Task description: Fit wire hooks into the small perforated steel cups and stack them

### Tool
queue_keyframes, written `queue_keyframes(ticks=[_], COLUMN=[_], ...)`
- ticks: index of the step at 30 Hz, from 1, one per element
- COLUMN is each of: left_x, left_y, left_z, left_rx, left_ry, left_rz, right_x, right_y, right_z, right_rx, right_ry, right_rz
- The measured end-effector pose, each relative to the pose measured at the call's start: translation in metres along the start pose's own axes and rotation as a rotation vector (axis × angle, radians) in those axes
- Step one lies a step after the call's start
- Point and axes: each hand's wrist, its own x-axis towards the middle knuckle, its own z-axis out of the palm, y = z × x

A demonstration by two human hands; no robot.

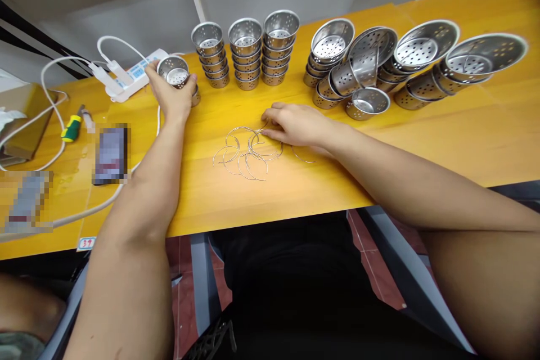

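Note:
My left hand (172,95) is wrapped round a perforated metal cup (174,71) at the left. Part of another cup shows beneath it, mostly hidden by the hand. At the middle of the table, my right hand (291,124) has its thumb and fingers pinched on a thin curved wire (265,124). Beside these fingertips lies a loose tangle of bent wires (248,152). One more curved wire (302,158) lies partly under my right hand.
Three upright stacks of perforated cups (245,56) stand along the back. Leaning stacks (422,67) and a single cup (368,104) are on the right. A power strip (135,74), white cables, a green-yellow screwdriver (71,128) and a blurred phone (110,154) lie left.

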Motion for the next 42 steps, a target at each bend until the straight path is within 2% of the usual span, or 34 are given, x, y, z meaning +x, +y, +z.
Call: queue_keyframes(ticks=[3, 5, 8, 10, 12, 15, 21, 26, 31, 38, 42], left_x=[-0.006, -0.008, -0.009, -0.013, -0.021, -0.032, -0.035, -0.033, -0.034, -0.033, -0.031], left_y=[0.002, -0.014, -0.048, -0.066, -0.076, -0.082, -0.09, -0.087, -0.087, -0.085, -0.078], left_z=[0.018, 0.028, 0.047, 0.065, 0.084, 0.102, 0.106, 0.108, 0.106, 0.104, 0.097], left_rx=[-0.031, -0.069, -0.172, -0.252, -0.306, -0.335, -0.301, -0.249, -0.211, -0.228, -0.171], left_ry=[0.038, 0.05, 0.061, -0.001, -0.09, -0.067, -0.002, 0.024, 0.014, 0.056, 0.073], left_rz=[-0.016, -0.045, -0.096, -0.104, -0.104, -0.097, -0.039, -0.058, -0.086, -0.025, -0.032], right_x=[0.0, 0.001, 0.004, 0.005, 0.006, 0.006, 0.001, 0.0, 0.0, 0.002, 0.003], right_y=[0.002, 0.003, 0.004, 0.003, 0.002, 0.003, 0.015, 0.025, 0.031, 0.031, 0.03], right_z=[0.002, 0.004, 0.006, 0.008, 0.008, 0.006, 0.003, -0.001, 0.0, 0.003, -0.004], right_rx=[0.008, 0.023, 0.056, 0.061, 0.054, 0.029, 0.009, 0.14, 0.377, 0.928, 0.975], right_ry=[0.01, 0.012, 0.018, 0.03, 0.038, 0.032, 0.062, 0.152, 0.243, 0.302, 0.439], right_rz=[-0.006, -0.019, -0.043, -0.044, -0.044, -0.031, -0.011, -0.043, -0.047, -0.037, 0.099])
